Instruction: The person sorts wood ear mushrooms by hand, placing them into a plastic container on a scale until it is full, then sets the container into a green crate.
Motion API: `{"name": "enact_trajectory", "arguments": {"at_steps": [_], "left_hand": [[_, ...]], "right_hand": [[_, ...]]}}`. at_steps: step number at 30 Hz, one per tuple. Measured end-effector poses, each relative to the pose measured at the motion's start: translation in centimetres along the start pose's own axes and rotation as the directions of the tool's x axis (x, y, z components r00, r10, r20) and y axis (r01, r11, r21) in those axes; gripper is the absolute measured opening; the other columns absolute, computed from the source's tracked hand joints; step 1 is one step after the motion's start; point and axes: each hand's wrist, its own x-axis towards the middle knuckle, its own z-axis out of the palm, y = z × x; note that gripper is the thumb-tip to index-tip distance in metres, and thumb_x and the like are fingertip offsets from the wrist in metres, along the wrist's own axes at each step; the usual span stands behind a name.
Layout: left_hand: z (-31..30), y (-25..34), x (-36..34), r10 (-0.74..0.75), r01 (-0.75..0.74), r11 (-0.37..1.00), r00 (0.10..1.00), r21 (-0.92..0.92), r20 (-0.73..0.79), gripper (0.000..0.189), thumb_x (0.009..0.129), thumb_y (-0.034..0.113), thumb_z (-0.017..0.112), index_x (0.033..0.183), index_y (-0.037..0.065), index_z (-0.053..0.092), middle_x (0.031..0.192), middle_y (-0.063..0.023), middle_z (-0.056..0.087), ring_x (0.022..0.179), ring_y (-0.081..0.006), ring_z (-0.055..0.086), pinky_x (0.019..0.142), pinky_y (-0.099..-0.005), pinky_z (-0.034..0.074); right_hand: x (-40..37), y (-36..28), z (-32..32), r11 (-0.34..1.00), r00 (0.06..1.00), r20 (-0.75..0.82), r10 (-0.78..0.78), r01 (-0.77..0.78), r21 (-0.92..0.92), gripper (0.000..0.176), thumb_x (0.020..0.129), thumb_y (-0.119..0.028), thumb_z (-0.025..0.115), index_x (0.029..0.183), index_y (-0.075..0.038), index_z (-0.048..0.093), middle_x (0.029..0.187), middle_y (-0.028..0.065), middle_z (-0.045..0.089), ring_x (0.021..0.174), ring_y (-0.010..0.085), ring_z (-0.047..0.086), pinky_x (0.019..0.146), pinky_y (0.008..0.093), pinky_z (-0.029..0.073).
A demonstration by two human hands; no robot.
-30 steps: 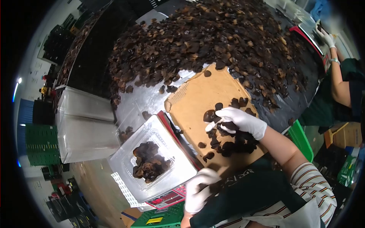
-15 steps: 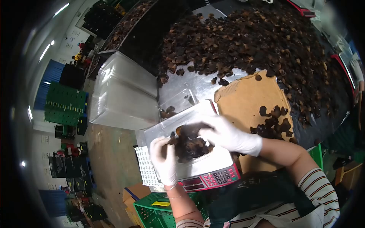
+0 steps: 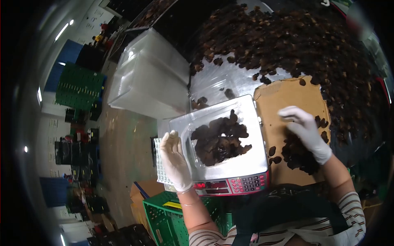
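Note:
A clear plastic tray [image 3: 189,143] lies on the digital scale [image 3: 256,151], holding a pile of dark brown, leaf-like pieces [image 3: 213,141] that look like wood ear mushrooms. My left hand [image 3: 175,164], in a white glove, is beside the tray's left side, fingers raised and loosely bent, with nothing in it. Over the cardboard sheet [image 3: 283,96], my gloved right hand [image 3: 305,131] hovers beside a smaller heap of mushroom pieces [image 3: 298,155]. Its fingers reach out to the left and look unclosed; nothing shows in them. Red digits glow on the scale's display.
A large heap of mushroom pieces [image 3: 279,41] covers the back and right of the metal table [image 3: 246,71]. Stacked clear plastic trays [image 3: 154,78] stand at the left. A sheet of white labels [image 3: 161,168] lies beside the scale, and a green crate [image 3: 160,217] sits below.
Both hands have come off the pile on the scale. My right hand moved right over the cardboard; my left drew back to the tray's left side. The view has shifted slightly.

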Motion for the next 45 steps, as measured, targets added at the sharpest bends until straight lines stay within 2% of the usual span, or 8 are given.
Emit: {"name": "enact_trajectory", "arguments": {"at_steps": [7,12,18,26,32,35,40,45], "left_hand": [[-0.7,2.6,1.0,0.154,-0.22,0.863,0.972,0.455,0.179,0.088,0.078,0.053,0.073,0.139,-0.001,0.04,0.144,-0.0176,0.042,0.136,-0.0295,0.038,0.113,-0.0455,0.029],[2.8,2.2,2.9,0.116,-0.741,0.354,0.64,0.57,0.76,0.105,0.066,0.058,0.078,0.144,0.001,0.037,0.148,-0.0231,0.037,0.139,-0.0384,0.032,0.114,-0.0492,0.024],[6.3,-0.6,3.2,-0.143,-0.887,0.211,0.387,0.41,0.911,0.084,0.068,0.05,0.074,0.135,0.005,0.05,0.137,-0.0138,0.053,0.131,-0.0352,0.044,0.112,-0.0516,0.028],[5.4,-0.8,4.1,-0.171,-0.652,0.595,0.468,0.47,0.867,0.063,0.073,0.049,0.072,0.112,-0.001,0.065,0.12,-0.0183,0.063,0.121,-0.0411,0.052,0.106,-0.0496,0.037],[7.4,5.5,0.2,0.152,-0.646,0.534,0.708,0.545,0.69,0.038,0.078,0.026,0.071,0.103,-0.002,0.065,0.102,-0.0178,0.066,0.1,-0.0362,0.061,0.089,-0.0435,0.048],[10.6,5.5,-4.7,0.071,-0.546,0.686,0.707,0.48,0.703,0.019,0.074,0.001,0.06,0.092,0.0,0.066,0.088,-0.0137,0.067,0.084,-0.028,0.064,0.08,-0.0388,0.051],[16.5,-3.1,-11.3,-0.24,-0.595,0.61,0.492,0.524,0.837,0.034,0.081,0.002,0.06,0.115,0.0,0.06,0.107,-0.0163,0.06,0.099,-0.0331,0.058,0.089,-0.0404,0.048],[18.1,-10.2,-14.1,-0.298,-0.787,0.244,0.496,0.567,0.816,0.042,0.072,0.003,0.057,0.113,0.002,0.056,0.103,-0.0148,0.058,0.092,-0.0312,0.058,0.081,-0.0383,0.051]], "right_hand": [[-4.5,2.4,-3.9,0.97,0.964,-0.112,0.243,-0.239,0.046,0.025,0.088,0.003,0.05,0.111,0.003,0.06,0.105,0.0052,0.064,0.1,0.0124,0.059,0.093,0.0269,0.044],[-5.0,0.3,-1.9,0.939,0.947,-0.07,0.314,-0.32,-0.127,0.024,0.087,0.0,0.054,0.11,0.002,0.062,0.098,0.0088,0.066,0.093,0.0145,0.06,0.086,0.028,0.047],[-5.2,1.9,-2.6,0.888,0.999,-0.019,-0.046,0.032,-0.46,0.022,0.083,-0.008,0.061,0.104,-0.001,0.063,0.093,0.0152,0.065,0.091,0.0316,0.062,0.081,0.0376,0.049],[-6.3,5.4,-0.5,0.47,0.956,0.163,-0.243,0.263,-0.843,0.02,0.077,-0.006,0.062,0.096,-0.009,0.066,0.1,0.0035,0.064,0.095,0.0246,0.058,0.083,0.0364,0.043],[-5.4,7.6,-3.5,0.674,0.975,-0.006,-0.224,0.15,-0.724,0.011,0.076,-0.003,0.059,0.084,-0.008,0.065,0.083,0.0071,0.064,0.082,0.0274,0.061,0.073,0.0397,0.046],[-5.2,6.0,-4.4,0.844,0.961,-0.231,-0.15,0.003,-0.537,0.011,0.08,-0.002,0.055,0.084,-0.006,0.064,0.081,0.0123,0.062,0.079,0.0318,0.061,0.071,0.0402,0.049],[-5.2,5.3,-3.5,0.617,0.942,-0.007,-0.335,0.214,-0.757,0.003,0.075,-0.009,0.063,0.078,-0.008,0.063,0.077,0.01,0.056,0.074,0.0269,0.06,0.065,0.0385,0.05],[-5.3,7.4,-1.9,0.521,0.989,0.075,-0.125,0.13,-0.843,0.012,0.074,-0.021,0.067,0.077,-0.01,0.064,0.079,0.0079,0.057,0.073,0.0268,0.061,0.065,0.0385,0.05]]}}
